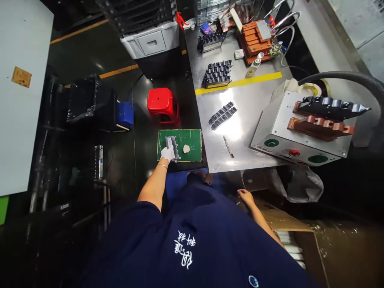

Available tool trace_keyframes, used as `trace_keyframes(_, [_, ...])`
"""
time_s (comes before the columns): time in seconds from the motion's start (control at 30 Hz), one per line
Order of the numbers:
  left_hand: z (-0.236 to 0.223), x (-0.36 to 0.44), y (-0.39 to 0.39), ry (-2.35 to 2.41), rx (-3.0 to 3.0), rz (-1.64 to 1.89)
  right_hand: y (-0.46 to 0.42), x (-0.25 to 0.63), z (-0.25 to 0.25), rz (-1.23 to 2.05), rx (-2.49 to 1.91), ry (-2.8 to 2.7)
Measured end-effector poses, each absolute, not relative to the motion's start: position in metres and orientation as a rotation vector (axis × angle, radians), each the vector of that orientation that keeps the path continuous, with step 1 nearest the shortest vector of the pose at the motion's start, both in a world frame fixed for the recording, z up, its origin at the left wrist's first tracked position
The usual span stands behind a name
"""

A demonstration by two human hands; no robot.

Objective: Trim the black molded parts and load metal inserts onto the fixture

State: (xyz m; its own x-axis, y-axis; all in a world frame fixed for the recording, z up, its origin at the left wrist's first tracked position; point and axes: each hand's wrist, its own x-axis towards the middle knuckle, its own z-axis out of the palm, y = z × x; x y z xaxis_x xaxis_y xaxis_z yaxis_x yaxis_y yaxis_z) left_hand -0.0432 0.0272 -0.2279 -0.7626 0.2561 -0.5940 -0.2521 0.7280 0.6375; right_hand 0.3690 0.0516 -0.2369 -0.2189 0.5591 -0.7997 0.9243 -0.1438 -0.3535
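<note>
My left hand (167,153), in a white glove, is closed on a grey scalloped-edged part (172,145) over the left half of a green board (195,136). A small whitish block (186,149) lies on the board to the right of that part. My right hand (246,197) is bare and hangs low beside the bench's front edge, its fingers curled; whether anything is in them is hidden. On the metal bench (240,156) lie two dark scalloped strips (223,115) side by side, with a thin knife-like tool (228,147) in front of them.
At the bench's right stands a grey machine box (270,124) with buttons and a copper fixture (321,127). Black ribbed blocks (218,73) and an orange fixture (255,42) sit farther back. A red stool (160,102) is beyond the board; an open carton (315,256) is at lower right.
</note>
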Motion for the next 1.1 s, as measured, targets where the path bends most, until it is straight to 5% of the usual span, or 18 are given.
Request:
trace_keyframes(0.13, [-0.210,-0.023,0.023,2.056,-0.014,1.186,0.091,0.361,-0.290,-1.216,1.666,1.679])
trace_keyframes(0.5, [-0.119,0.007,-0.019,1.885,0.014,1.427,0.100,0.223,-0.312,-1.196,1.545,1.907])
trace_keyframes(0.8, [-0.092,-0.037,-0.044,1.939,0.363,1.238,0.201,0.164,-0.310,-0.844,2.110,1.816])
trace_keyframes(1.1, [-0.078,-0.076,-0.038,1.842,0.468,1.077,0.153,0.166,-0.330,-1.011,2.562,1.709])
